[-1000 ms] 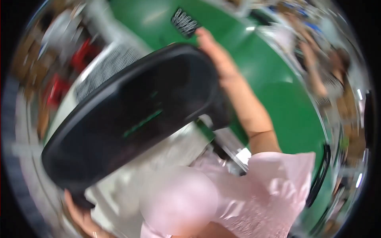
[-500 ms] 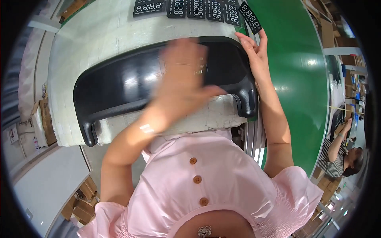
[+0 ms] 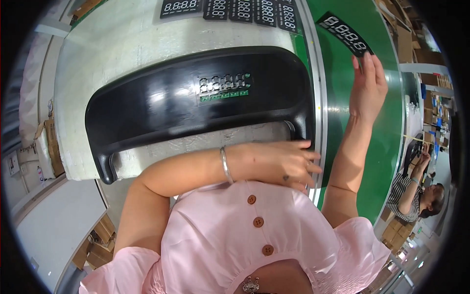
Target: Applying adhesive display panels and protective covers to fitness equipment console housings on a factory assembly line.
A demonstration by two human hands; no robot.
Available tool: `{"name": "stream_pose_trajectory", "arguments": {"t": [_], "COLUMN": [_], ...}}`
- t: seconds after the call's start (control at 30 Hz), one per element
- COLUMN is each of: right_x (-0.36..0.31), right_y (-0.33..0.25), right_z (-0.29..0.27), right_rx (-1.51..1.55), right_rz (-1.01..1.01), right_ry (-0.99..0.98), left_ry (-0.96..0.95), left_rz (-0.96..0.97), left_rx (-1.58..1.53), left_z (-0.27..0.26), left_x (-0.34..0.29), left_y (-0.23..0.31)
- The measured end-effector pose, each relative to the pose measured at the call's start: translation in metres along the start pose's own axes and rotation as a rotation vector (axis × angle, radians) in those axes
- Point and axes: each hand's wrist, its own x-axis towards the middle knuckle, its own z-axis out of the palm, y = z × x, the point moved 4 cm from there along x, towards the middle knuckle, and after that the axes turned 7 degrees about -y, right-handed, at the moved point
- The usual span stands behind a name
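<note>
Gripping a thin, flat black display strip (image 3: 345, 35) over the green belt (image 3: 387, 147), the right hand (image 3: 368, 85); left hand (image 3: 281, 164), fingers spread, rests beside the glossy curved black panel (image 3: 196, 103).

- Large glossy black curved plastic panel (image 3: 196, 105), lying flat across the white worktable, small display window at centre.
- Narrow black display strip (image 3: 343, 33), tilted, on the green belt.

One large black panel (image 3: 196, 105) lies on the grey table (image 3: 122, 49). Beyond the panel, along the table's far edge, five black display plates (image 3: 230, 9) sit in a row, and a sixth plate (image 3: 345, 34) lies right of the panel on the green belt (image 3: 342, 88). Two hands show, one left (image 3: 281, 164) and one right (image 3: 367, 85), both right of the panel.
</note>
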Motion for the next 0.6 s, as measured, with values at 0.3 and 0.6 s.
{"name": "stream_pose_trajectory", "arguments": {"t": [0.3,0.6], "right_x": [0.003,-0.027], "right_y": [-0.008,-0.012], "right_z": [0.049,0.066], "right_rx": [0.093,-0.016], "right_rz": [-0.038,0.069], "right_ry": [-0.234,-0.379], "left_ry": [-0.320,-0.143], "left_rz": [0.450,-0.290], "left_rx": [-0.407,-0.173], "left_z": [0.050,-0.057], "left_x": [0.012,-0.098], "left_y": [0.026,-0.016]}}
